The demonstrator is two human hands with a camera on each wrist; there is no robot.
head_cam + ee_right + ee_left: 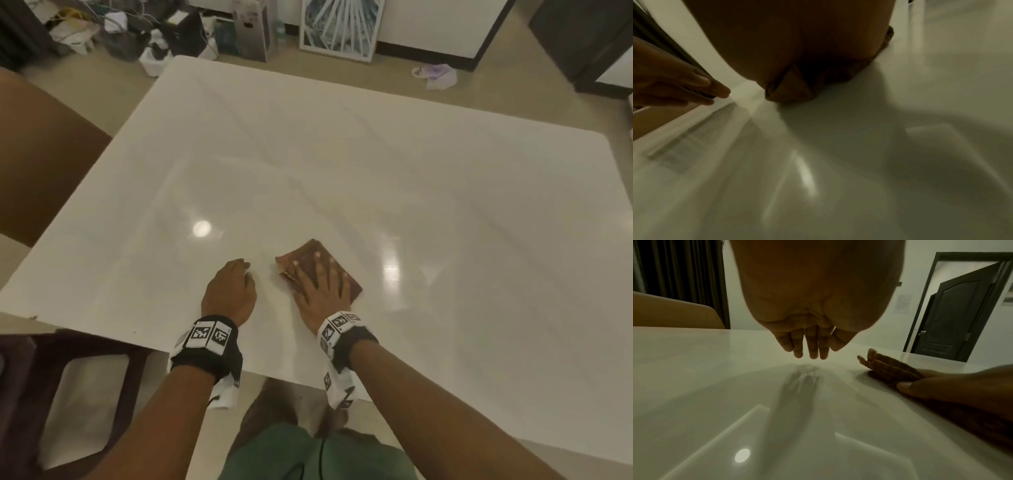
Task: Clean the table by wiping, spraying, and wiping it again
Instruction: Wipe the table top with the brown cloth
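A folded brown cloth (305, 257) lies on the glossy white table (342, 164) near its front edge. My right hand (320, 281) lies flat on the cloth with fingers spread and straight, pressing it down; the cloth (793, 87) bulges out under my palm in the right wrist view. My left hand (233, 284) rests just left of the cloth, fingertips (812, 353) pointing down at the tabletop, holding nothing. The cloth (888, 368) and my right thumb show to the right in the left wrist view. No spray bottle is in view.
A tan chair back (41, 154) stands at the table's left side and a dark wooden stool (68, 387) at the front left. Clutter, a box and a framed picture (339, 27) sit on the floor beyond the far edge. A dark door (953, 318) stands open.
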